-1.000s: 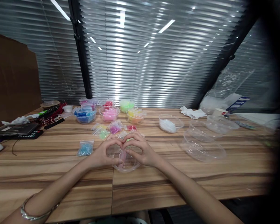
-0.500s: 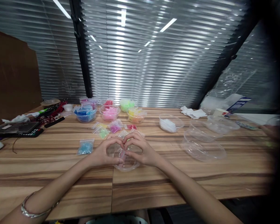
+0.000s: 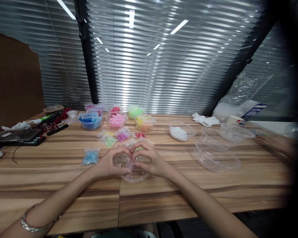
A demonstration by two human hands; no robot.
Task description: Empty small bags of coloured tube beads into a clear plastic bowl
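Above a clear round bowl (image 3: 135, 178), my left hand (image 3: 115, 162) and my right hand (image 3: 150, 160) meet at the fingertips. Between them is a small clear plastic bag (image 3: 129, 164), pinched by the fingers of both hands; its contents are hard to make out. A bag of light blue beads (image 3: 90, 156) lies left of my left hand. Just beyond my hands are small bags of purple (image 3: 123, 134), green (image 3: 110, 141) and red (image 3: 139, 135) pieces.
Bowls with blue (image 3: 91, 123), pink (image 3: 116, 119), green (image 3: 135, 111) and orange (image 3: 144, 123) bags stand farther back. A bowl of white material (image 3: 180, 132) and clear bowls (image 3: 217, 158) are to the right. Another person's hand (image 3: 280, 145) is at the far right, blurred.
The other person's hand at the far right has reached farther left over the table. My hands have stayed nearly in place.
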